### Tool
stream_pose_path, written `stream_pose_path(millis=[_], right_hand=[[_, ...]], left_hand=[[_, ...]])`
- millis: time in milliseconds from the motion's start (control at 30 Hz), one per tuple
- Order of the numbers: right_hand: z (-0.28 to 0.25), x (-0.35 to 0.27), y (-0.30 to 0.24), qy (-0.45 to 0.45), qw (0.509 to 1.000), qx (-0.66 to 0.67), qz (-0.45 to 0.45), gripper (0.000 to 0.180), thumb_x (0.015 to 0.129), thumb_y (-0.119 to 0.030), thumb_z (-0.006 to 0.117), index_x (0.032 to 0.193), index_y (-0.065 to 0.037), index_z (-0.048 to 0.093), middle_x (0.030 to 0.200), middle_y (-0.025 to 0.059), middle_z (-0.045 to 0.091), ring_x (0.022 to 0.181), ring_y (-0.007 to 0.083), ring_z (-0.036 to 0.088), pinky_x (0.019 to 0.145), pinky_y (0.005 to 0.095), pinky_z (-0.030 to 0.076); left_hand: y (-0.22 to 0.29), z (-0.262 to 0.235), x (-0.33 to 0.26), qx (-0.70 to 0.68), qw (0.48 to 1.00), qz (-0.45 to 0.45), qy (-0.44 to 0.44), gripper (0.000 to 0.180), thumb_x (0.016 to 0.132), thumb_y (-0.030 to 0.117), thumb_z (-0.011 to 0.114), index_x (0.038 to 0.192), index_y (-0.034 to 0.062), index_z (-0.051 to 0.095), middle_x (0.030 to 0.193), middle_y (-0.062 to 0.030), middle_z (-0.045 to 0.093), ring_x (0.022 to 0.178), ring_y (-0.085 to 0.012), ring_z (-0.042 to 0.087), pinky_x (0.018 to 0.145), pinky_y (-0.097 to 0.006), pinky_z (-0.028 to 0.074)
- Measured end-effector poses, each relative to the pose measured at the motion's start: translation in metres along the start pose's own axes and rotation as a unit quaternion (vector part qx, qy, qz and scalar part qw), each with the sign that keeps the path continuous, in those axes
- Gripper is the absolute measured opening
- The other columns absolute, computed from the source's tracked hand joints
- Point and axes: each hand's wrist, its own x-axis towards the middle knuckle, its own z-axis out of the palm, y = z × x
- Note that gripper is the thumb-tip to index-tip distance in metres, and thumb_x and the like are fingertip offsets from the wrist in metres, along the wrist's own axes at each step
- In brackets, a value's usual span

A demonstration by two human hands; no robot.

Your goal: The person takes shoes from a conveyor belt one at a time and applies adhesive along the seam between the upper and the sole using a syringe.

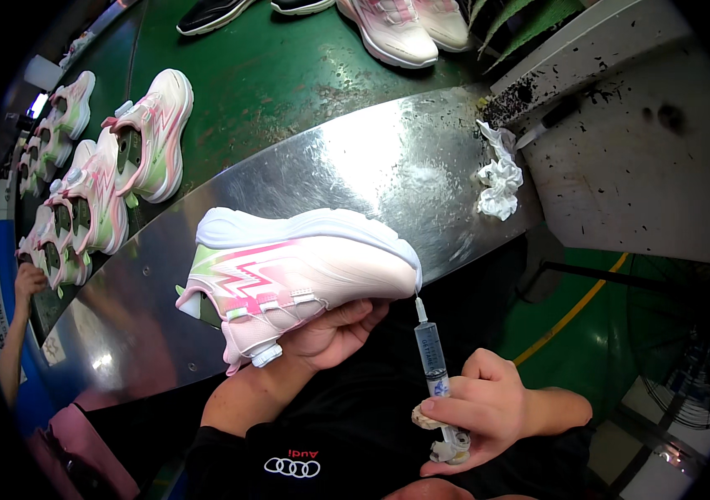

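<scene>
A pink, white and pale green sneaker (305, 267) is held sole-up above the edge of a metal worktop. My left hand (334, 333) grips it from below, around the upper near the toe, and part of the fingers is hidden behind the shoe. My right hand (480, 404) is closed round a clear syringe (432, 358) with liquid inside. The syringe points upward, its thin tip at the toe end of the white sole; whether it touches there is too small to tell.
Several matching sneakers (155, 137) line the green belt (263, 92) at left, and more shoes (392, 29) stand at the far side. Crumpled white tissue (500, 175) lies on the metal worktop (305, 171) by a grey panel (646, 133). Another person's hand (30, 282) reaches the left row.
</scene>
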Motion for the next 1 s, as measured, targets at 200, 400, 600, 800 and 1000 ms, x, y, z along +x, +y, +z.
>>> stream_pose_path(millis=[200, 400, 600, 800, 1000], right_hand=[[0.007, -0.001, 0.005, -0.014, 0.997, -0.074, -0.028, 0.053, 0.062, -0.037, 0.079, 0.103, -0.006, 0.063, 0.073, 0.0004, 0.052, 0.053, 0.0155, 0.037, 0.044, 0.0242, 0.03], [0.015, -0.004, 0.012, -0.023, 0.987, -0.15, -0.053, 0.046, 0.064, -0.034, 0.076, 0.101, -0.01, 0.064, 0.073, 0.0003, 0.049, 0.054, 0.0149, 0.035, 0.045, 0.024, 0.031], [0.021, -0.004, 0.015, -0.016, 0.981, -0.178, -0.07, 0.045, 0.064, -0.034, 0.076, 0.101, -0.011, 0.065, 0.074, 0.0005, 0.049, 0.054, 0.0148, 0.035, 0.045, 0.0238, 0.031], [0.025, -0.002, 0.012, -0.018, 0.982, -0.175, -0.071, 0.043, 0.064, -0.035, 0.077, 0.098, -0.012, 0.065, 0.074, -0.0001, 0.05, 0.054, 0.0146, 0.036, 0.045, 0.0241, 0.03], [0.02, -0.012, 0.023, 0.095, 0.974, -0.161, -0.131, 0.057, 0.061, -0.045, 0.08, 0.102, -0.011, 0.06, 0.076, 0.0017, 0.054, 0.056, 0.0171, 0.039, 0.052, 0.0283, 0.034]], left_hand=[[0.002, -0.004, 0.0, -0.016, 0.999, -0.03, 0.007, 0.049, 0.084, -0.004, 0.06, 0.128, 0.0137, 0.047, 0.126, -0.0072, 0.054, 0.117, -0.0228, 0.053, 0.093, -0.031, 0.05], [0.0, -0.002, -0.002, 0.003, 0.999, -0.033, 0.027, 0.05, 0.082, 0.012, 0.068, 0.128, 0.0101, 0.048, 0.121, -0.0104, 0.056, 0.119, -0.0305, 0.051, 0.085, -0.025, 0.055], [0.003, 0.004, -0.002, 0.008, 0.999, -0.04, 0.005, 0.048, 0.083, 0.015, 0.067, 0.127, 0.0109, 0.049, 0.122, -0.0097, 0.056, 0.12, -0.0298, 0.05, 0.084, -0.024, 0.055], [0.008, 0.005, -0.006, 0.007, 0.999, -0.036, -0.015, 0.047, 0.084, 0.016, 0.066, 0.127, 0.0109, 0.049, 0.123, -0.0103, 0.055, 0.12, -0.0299, 0.049, 0.084, -0.026, 0.055], [0.008, -0.004, -0.03, -0.03, 0.996, -0.043, -0.074, 0.04, 0.086, 0.007, 0.061, 0.125, 0.0051, 0.051, 0.12, -0.0129, 0.058, 0.112, -0.0273, 0.056, 0.089, -0.036, 0.05]])
